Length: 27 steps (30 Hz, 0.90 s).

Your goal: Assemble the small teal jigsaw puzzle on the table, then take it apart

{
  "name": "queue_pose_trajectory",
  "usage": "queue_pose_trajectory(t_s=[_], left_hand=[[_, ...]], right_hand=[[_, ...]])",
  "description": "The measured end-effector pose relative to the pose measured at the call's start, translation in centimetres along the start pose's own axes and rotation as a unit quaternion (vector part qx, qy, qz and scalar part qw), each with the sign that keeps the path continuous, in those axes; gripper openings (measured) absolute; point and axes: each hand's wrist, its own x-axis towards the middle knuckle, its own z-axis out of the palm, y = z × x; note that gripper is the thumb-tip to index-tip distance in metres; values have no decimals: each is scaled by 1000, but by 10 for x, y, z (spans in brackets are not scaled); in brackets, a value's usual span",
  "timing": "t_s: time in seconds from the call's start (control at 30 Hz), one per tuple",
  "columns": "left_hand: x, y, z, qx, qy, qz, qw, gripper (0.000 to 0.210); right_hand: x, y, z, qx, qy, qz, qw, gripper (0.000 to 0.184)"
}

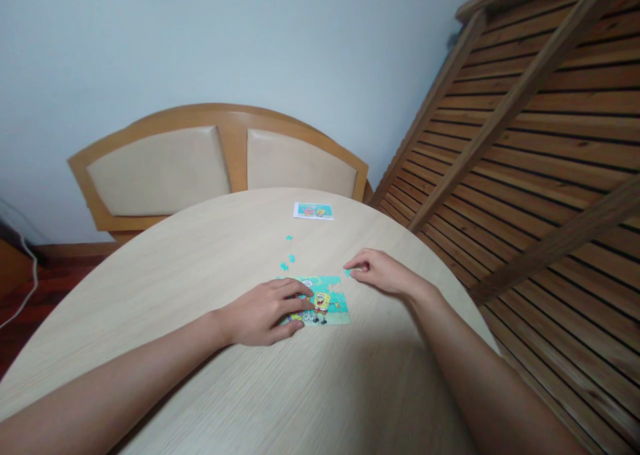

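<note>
A partly assembled jigsaw puzzle with a yellow cartoon figure on a turquoise ground lies flat on the table. Bare tabletop shows through gaps near its upper right. My left hand rests palm down over the puzzle's left part, fingers spread, hiding some of the picture. Just beyond the upper right corner, my right hand pinches a small turquoise puzzle piece between thumb and forefinger. Several loose turquoise pieces lie behind the puzzle, towards the far side.
A small picture card in similar colours lies near the far edge of the round wooden table. Behind the table stands a padded headboard against the wall. A slatted wooden frame leans at the right.
</note>
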Motion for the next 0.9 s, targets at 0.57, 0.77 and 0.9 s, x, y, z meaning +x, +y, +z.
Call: queue_pose_trajectory(t_s=[0.57,0.77,0.9], left_hand=[[-1,-2,3,-7,1,7,1000,37],[-1,-2,3,2,-14,11,1000,39],[0,-2,3,4,-12,10,1000,39]], right_hand=[[-1,-11,3,-35,-10,29,999,26],[-3,-14,2,-41,-25,52,997,23],[-4,-16,1,-60,-8,99,993,31]])
